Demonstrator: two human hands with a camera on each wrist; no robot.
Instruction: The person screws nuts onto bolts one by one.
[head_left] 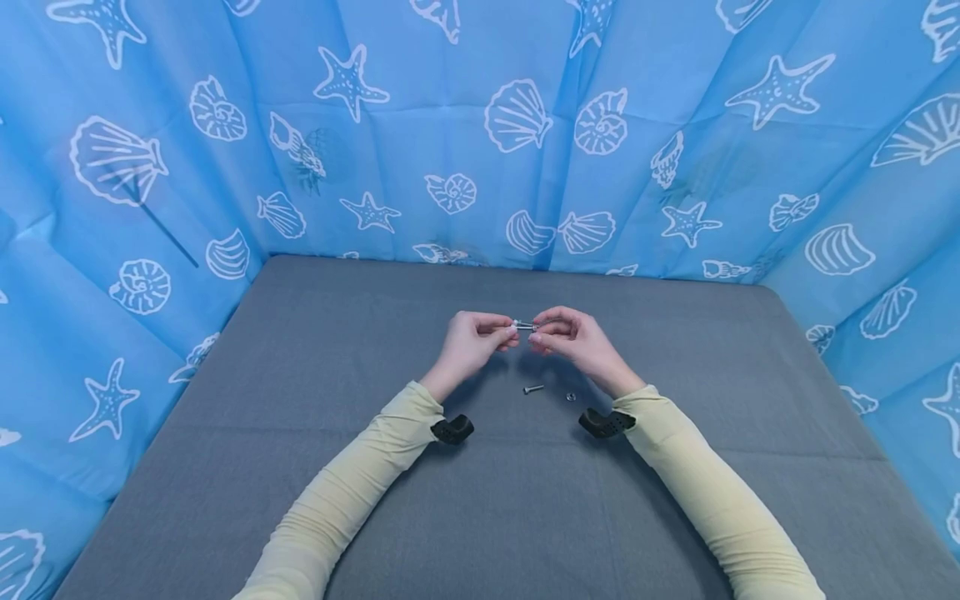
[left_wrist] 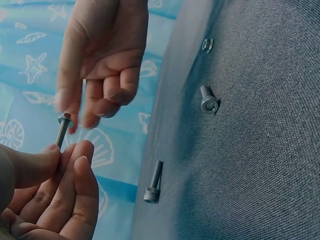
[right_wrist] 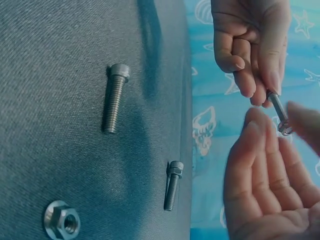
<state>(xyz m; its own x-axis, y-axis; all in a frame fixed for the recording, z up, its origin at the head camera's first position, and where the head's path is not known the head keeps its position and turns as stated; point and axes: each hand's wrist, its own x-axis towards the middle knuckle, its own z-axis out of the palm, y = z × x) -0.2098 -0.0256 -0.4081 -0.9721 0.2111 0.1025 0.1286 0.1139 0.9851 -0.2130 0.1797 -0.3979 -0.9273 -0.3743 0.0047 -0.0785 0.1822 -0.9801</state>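
Observation:
My left hand [head_left: 468, 342] pinches a silver bolt [left_wrist: 62, 134] at its head end between thumb and fingers. On the bolt's other end sits a flange nut [right_wrist: 285, 128]. The thumb and fingers of my right hand [head_left: 581, 337] are around this nut, fingertips right at it; the thumb is blurred in the right wrist view. Both hands are raised over the grey table [head_left: 480, 508]. Below them lie a loose socket-head bolt [head_left: 533, 389] and a loose flange nut [head_left: 571, 397].
Another bolt with a nut on it [right_wrist: 173, 184] lies on the table farther back, as both wrist views show. A blue curtain [head_left: 450, 125] with shell and starfish prints encloses the table's back and sides. Dark wrist mounts [head_left: 453, 429] hang at both sleeves.

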